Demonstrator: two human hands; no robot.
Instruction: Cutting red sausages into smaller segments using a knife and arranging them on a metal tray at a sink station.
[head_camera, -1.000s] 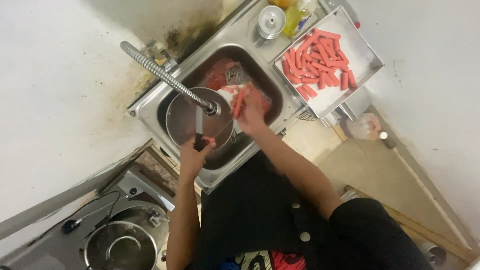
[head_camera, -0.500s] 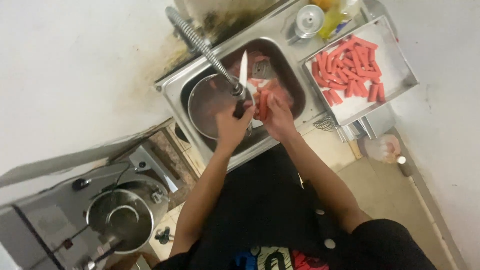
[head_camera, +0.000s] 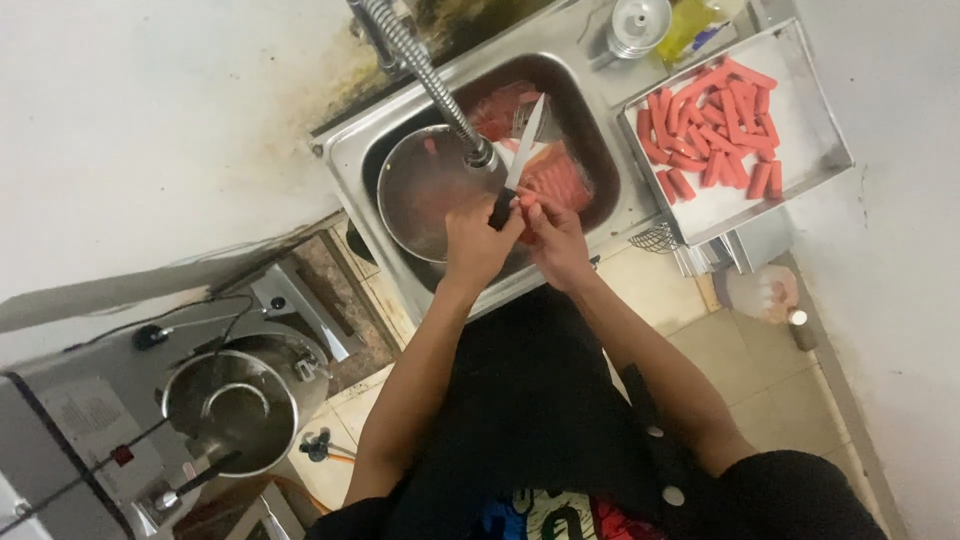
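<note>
Red sausage (head_camera: 524, 205), only a sliver of it showing, sat pinched in the right hand (head_camera: 556, 236) over the steel sink (head_camera: 345, 150). The left hand (head_camera: 474, 240) had its grip closed round the black handle of a knife (head_camera: 518, 162), blade pointing up and away toward the coiled tap (head_camera: 425, 75). Below lay a round metal bowl (head_camera: 425, 185) and a heap of wrapped sausages (head_camera: 555, 180) with loose red wrappers (head_camera: 500, 100), apparently yet to be stripped. On the tray (head_camera: 810, 130) beside the sink, many bare sausages (head_camera: 710, 130) were piled; by that look a good share was done, with the heap in the basin left.
</note>
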